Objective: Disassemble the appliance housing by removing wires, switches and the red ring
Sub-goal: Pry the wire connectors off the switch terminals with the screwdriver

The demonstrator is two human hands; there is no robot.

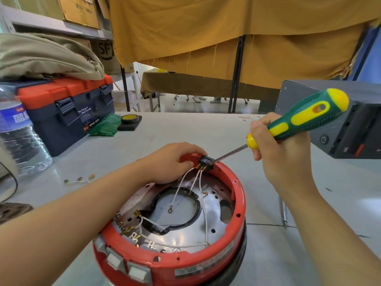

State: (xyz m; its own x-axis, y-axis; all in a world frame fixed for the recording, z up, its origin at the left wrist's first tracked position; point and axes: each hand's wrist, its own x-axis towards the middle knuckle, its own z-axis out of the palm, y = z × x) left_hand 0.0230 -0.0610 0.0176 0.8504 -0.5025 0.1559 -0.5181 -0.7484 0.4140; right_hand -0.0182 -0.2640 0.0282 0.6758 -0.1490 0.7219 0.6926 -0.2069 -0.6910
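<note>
A round appliance housing lies upside down on the table, with a red ring (pixel 240 195) around a shiny metal plate (pixel 185 221). A black switch (pixel 205 163) sits in the ring's far rim, and white wires (pixel 193 182) run from it across the plate. My left hand (pixel 173 162) grips the far rim beside the switch. My right hand (pixel 282 149) holds a green and yellow screwdriver (pixel 305 118), its tip pressed against the switch. More terminals and wires (pixel 134 230) sit at the plate's near left. Two pale buttons (pixel 123 265) show on the ring's front.
A blue and orange toolbox (pixel 68 112) stands at the back left, a water bottle (pixel 18 137) beside it. Loose wire pieces (pixel 80 179) lie on the table. A roll of yellow tape (pixel 129 118) and green bag (pixel 105 124) sit behind. A grey metal box (pixel 346 124) is at right.
</note>
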